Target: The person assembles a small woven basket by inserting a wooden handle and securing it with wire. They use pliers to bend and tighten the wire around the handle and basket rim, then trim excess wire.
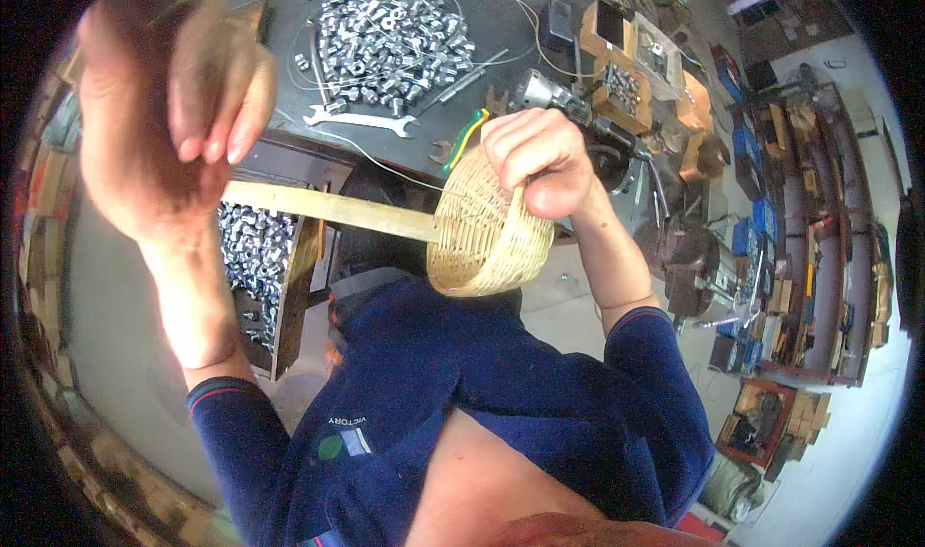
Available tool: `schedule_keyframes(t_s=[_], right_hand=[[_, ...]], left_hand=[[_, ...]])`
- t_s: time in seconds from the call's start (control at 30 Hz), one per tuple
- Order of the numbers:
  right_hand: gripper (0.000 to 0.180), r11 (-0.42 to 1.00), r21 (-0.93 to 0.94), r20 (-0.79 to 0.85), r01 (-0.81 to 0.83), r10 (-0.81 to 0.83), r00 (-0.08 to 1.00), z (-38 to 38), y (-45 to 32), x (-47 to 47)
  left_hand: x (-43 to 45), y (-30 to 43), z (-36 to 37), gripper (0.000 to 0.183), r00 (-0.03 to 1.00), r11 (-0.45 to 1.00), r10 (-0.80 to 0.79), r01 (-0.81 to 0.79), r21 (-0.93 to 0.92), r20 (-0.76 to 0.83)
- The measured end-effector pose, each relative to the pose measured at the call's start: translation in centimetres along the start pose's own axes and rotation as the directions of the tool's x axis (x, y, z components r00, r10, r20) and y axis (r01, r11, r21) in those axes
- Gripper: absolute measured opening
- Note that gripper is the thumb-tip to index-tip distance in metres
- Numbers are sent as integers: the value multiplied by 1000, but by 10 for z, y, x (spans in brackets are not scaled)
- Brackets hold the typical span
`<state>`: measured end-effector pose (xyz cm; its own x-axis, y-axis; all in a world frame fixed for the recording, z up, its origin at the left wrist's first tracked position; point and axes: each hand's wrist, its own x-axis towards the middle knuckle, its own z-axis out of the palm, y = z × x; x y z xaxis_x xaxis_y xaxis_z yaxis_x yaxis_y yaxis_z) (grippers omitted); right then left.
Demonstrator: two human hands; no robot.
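Note:
My right hand (538, 156) grips the rim of a small woven bamboo basket (470, 236), which is tilted on its side above my lap. A flat bamboo strip (332, 211) runs left from the basket to behind or under the base of my left hand (177, 99). That hand is raised close to the camera and blurred, its fingers curled; what it holds cannot be told. A thin pale wire (361, 155) leads from the basket's weave towards the left hand. Green-and-yellow handles (466, 141) of a hand tool lie just behind the basket.
On the dark bench (289, 124) lie a heap of metal fittings (394, 41), an open-ended wrench (361, 120) and looping wire. More fittings fill an open drawer (256, 258) below. Wooden boxes (621, 95) and a bench vise (697, 279) stand right, before shelving (809, 258).

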<state>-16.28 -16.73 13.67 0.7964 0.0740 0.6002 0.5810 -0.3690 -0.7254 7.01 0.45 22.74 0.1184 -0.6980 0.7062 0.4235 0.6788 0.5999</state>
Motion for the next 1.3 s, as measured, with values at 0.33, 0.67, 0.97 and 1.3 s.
schedule_keyframes(t_s=[0.33, 0.67, 0.97, 1.3], right_hand=[[25, 999, 32, 102, -15, 12, 995, 26, 33, -5], [53, 951, 290, -32, 111, -106, 994, 35, -11, -12], [59, 934, 304, -267, 187, -105, 958, 55, 1, -11], [45, 858, -484, 8, -173, 202, 979, 67, 1, 0]], left_hand=[[-20, 2, 4, 35, 936, 933, -258, 306, 188, -241], [-84, -62, 30, 16, 620, 579, -768, 566, 587, 160], [-104, -109, 37, 12, 737, 664, -656, 459, 590, 165], [-179, -109, 65, 14, 538, 467, -752, 843, 268, -380]])
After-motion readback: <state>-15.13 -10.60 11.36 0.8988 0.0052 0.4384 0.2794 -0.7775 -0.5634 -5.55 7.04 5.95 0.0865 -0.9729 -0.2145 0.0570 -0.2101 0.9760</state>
